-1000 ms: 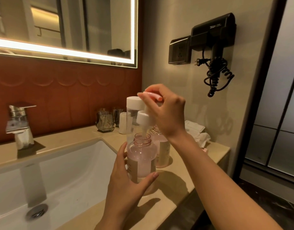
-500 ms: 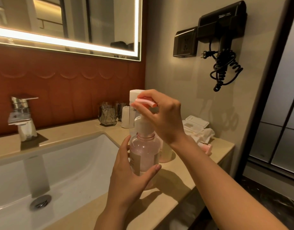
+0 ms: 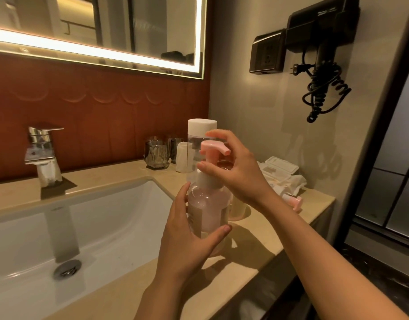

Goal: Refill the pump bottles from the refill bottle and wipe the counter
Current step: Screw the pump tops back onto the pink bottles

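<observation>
In the head view, the change from 1 second ago is plain. Then the pink plastic pump head (image 3: 214,147) was hanging above an open neck. Now its white screw collar (image 3: 209,180) is sitting on the neck of the round clear plastic pump bottle of pale pink liquid (image 3: 208,211). 0.5 seconds ago the right hand (image 3: 238,167) was covering the pump head; now the spout is showing, pointing right.

The pump bottle is standing over the narrow strip of beige stone counter (image 3: 120,294) between the right rim of the white basin (image 3: 83,227) and the counter's front edge. Whether its base is touching the stone cannot be told. Bare counter is lying toward the camera. The far side is crowded: the tall clear refill bottle with a white cap (image 3: 201,125) is standing just behind, and a second pump bottle (image 3: 239,210) is standing just beside it, behind the right wrist. A loose pink pump (image 3: 293,202) is lying near the counter's right edge.

The left hand (image 3: 187,239) is wrapping the bottle's body, thumb crossing low on the front and fingers curling round the left side. The right hand is curling round the pump head, thumb tip pressing the stem above the collar and forefinger arching over the top. Its other fingers are hiding behind the pump head. The 2 hands are staying apart.
</observation>
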